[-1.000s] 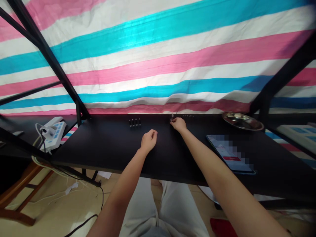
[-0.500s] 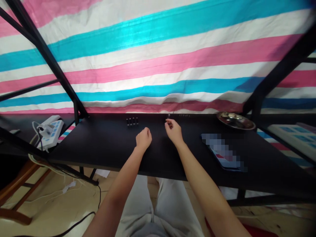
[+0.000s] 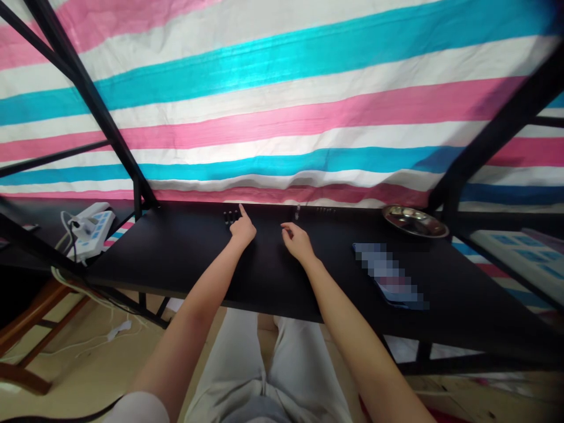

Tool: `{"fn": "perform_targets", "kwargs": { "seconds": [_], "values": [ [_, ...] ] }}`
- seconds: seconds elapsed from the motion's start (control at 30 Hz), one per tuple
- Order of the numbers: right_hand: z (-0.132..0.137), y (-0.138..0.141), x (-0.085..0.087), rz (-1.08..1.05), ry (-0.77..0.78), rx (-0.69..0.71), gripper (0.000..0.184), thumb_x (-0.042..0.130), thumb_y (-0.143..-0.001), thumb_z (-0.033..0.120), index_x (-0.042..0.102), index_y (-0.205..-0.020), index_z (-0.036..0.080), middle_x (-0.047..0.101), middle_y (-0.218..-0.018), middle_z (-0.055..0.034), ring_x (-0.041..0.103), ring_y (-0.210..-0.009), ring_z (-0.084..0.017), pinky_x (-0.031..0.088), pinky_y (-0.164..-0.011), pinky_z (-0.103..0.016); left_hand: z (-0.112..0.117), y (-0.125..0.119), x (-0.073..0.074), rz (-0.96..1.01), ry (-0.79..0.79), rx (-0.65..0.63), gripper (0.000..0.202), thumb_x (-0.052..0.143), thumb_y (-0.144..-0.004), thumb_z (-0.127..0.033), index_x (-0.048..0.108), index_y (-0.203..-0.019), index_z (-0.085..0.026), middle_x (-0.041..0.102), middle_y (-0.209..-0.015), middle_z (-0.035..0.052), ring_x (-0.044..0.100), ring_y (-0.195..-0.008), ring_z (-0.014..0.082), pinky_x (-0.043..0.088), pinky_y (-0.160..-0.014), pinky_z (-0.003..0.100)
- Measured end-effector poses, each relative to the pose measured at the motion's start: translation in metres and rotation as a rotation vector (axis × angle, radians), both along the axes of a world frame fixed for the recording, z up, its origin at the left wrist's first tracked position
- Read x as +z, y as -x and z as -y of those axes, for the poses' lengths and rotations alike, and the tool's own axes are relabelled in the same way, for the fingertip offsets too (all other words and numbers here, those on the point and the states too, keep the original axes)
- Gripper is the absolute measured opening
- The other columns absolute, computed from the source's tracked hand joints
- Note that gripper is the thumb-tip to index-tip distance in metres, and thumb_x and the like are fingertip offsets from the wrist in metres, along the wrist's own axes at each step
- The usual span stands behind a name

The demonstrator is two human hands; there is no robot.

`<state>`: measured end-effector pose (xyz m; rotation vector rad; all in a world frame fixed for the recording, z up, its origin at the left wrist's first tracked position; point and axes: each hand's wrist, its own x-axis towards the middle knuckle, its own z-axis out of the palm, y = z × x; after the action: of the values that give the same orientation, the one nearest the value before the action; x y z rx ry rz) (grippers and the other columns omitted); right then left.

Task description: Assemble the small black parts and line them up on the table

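Note:
My left hand (image 3: 244,230) is over the table at the right end of a row of several small dark cylinders with light ends (image 3: 230,217). Its index finger is stretched forward past them, and the thumb is apart from it. To its right, my right hand (image 3: 297,242) hovers low with thumb and index finger close together in a pinch. Whatever lies between those fingertips is too small to make out. A small clear object (image 3: 298,211) stands near the table's back edge, just beyond the right hand. Several tiny pieces (image 3: 326,210) lie in a row farther right.
A shiny metal plate (image 3: 415,222) rests at the back right of the black table (image 3: 176,252). A phone (image 3: 388,276), blurred out, lies nearer. On the left, a white power strip (image 3: 91,232) has cables plugged in. Black frame posts (image 3: 106,123) and a striped sheet (image 3: 282,111) enclose the place.
My left hand has gone forward and left to the row of cylinders, its index finger now extended. My right hand has drawn back from the small clear object, toward the left.

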<state>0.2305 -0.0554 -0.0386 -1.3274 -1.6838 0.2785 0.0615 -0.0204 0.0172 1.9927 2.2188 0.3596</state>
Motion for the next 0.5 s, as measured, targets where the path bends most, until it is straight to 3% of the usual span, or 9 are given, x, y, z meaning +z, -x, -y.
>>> {"fn": "perform_targets", "kwargs": {
  "seconds": [0.2, 0.33, 0.5],
  "values": [
    [-0.001, 0.000, -0.001, 0.002, 0.015, 0.003, 0.027, 0.043, -0.078, 0.027, 0.062, -0.097, 0.019, 0.065, -0.084, -0.0061, 0.056, -0.065, -0.015, 0.046, -0.069, -0.031, -0.015, 0.003, -0.001, -0.154, -0.025, -0.040, 0.064, 0.041, -0.079, -0.008, 0.022, -0.139, -0.005, 0.063, -0.098, 0.0216, 0.062, -0.093, 0.0273, 0.046, -0.078, 0.036],
    [-0.002, -0.001, -0.002, 0.001, 0.021, 0.004, 0.028, 0.043, -0.079, 0.027, 0.062, -0.097, 0.018, 0.065, -0.086, -0.0064, 0.057, -0.067, -0.016, 0.046, -0.070, -0.032, -0.015, 0.007, 0.001, -0.190, -0.094, -0.108, 0.042, 0.036, -0.082, -0.005, 0.045, -0.123, -0.008, 0.062, -0.102, 0.0203, 0.061, -0.096, 0.0255, 0.046, -0.079, 0.034],
    [-0.002, 0.000, -0.002, -0.024, 0.022, 0.006, 0.027, 0.043, -0.079, 0.028, 0.062, -0.097, 0.019, 0.066, -0.085, -0.0061, 0.058, -0.068, -0.016, 0.046, -0.070, -0.031, -0.007, 0.010, -0.005, 0.067, -0.190, -0.182, 0.025, 0.041, -0.084, -0.015, 0.055, -0.105, -0.017, 0.065, -0.095, 0.0129, 0.063, -0.089, 0.0240, 0.046, -0.076, 0.034]
  ]
}}
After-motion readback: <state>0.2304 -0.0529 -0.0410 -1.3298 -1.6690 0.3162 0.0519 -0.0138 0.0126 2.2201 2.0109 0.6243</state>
